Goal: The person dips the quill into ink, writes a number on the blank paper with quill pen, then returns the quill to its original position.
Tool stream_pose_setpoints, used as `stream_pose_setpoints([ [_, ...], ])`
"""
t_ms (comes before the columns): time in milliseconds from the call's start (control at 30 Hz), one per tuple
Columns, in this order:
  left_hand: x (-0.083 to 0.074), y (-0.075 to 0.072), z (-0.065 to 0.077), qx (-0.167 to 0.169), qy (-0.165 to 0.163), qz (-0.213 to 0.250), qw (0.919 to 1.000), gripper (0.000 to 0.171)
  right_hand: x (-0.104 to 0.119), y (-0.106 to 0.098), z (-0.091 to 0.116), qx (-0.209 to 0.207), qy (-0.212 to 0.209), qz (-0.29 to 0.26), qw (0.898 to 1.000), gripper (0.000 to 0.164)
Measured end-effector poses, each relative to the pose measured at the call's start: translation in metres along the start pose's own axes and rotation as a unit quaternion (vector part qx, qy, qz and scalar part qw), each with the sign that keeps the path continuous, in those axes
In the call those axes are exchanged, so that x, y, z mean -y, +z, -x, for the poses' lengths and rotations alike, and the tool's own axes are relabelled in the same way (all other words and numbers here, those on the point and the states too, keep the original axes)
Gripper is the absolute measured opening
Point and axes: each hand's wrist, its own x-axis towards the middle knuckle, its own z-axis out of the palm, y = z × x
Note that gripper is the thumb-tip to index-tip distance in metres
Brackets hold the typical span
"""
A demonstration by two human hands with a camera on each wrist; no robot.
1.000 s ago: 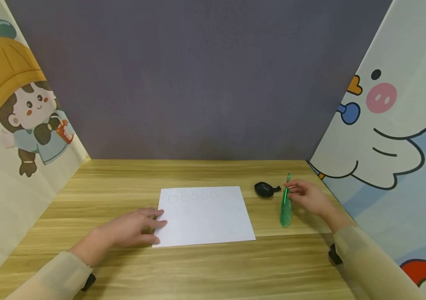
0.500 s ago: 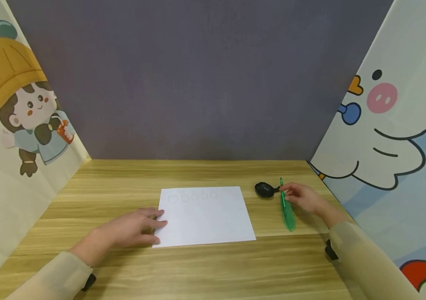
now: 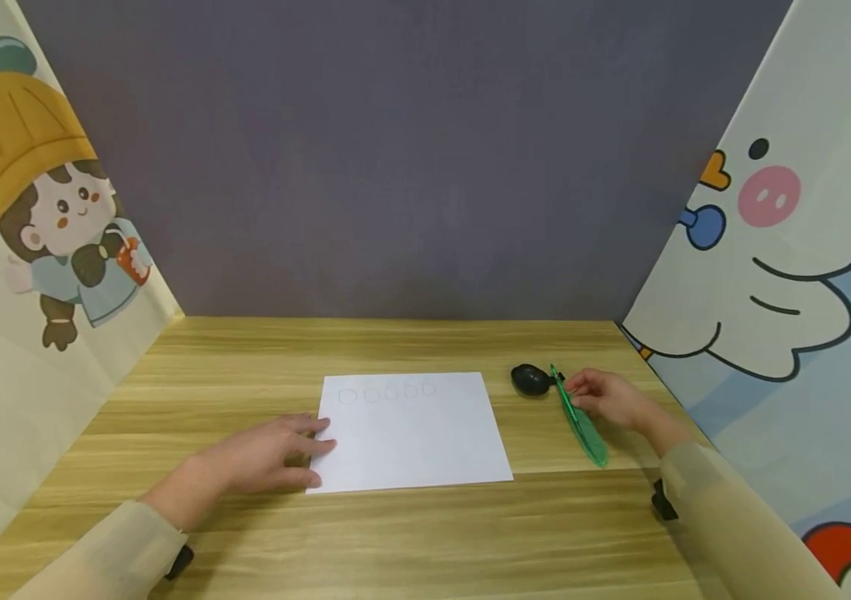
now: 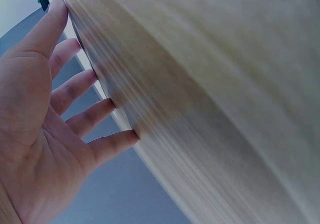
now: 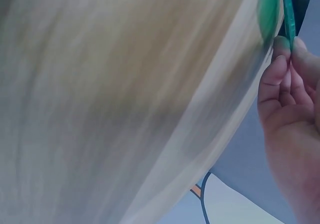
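A sheet of white paper (image 3: 410,442) lies on the table with a row of several faint circles along its far edge. My left hand (image 3: 267,457) rests flat with spread fingers over the sheet's left edge; the left wrist view has its fingers (image 4: 112,145) fairly straight. Right of the paper, my right hand (image 3: 611,403) pinches a green pen with a wide leaf- or feather-like end (image 3: 588,440) between thumb and fingers, as the right wrist view also shows. The pen slants, thin end toward a black egg-shaped thing (image 3: 529,380) with a narrow neck, its broad end toward me.
The wood-grain table (image 3: 395,542) runs back to a dark grey panel (image 3: 395,167). Cartoon-printed walls (image 3: 778,283) close in on both sides, the right one near my right forearm.
My right hand has shifted slightly toward me, and the pen has turned: its thin end moved left to the black thing's neck, its broad end right. My left hand stays on the paper.
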Motion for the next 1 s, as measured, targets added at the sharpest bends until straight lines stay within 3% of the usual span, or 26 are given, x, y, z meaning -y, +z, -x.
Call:
stream_pose_setpoints([
  [400,-0.0003,-0.0013,0.0004,0.0,0.002,0.005,1.0,0.061,-0.0048,-0.0012,0.0029,0.018,0.0,-0.004,1.0,0.019],
  [1000,-0.0022,-0.001,-0.0012,-0.006,-0.005,0.016,0.9998,0.06,-0.0099,0.001,0.002,0.01,0.02,-0.011,1.0,0.015],
])
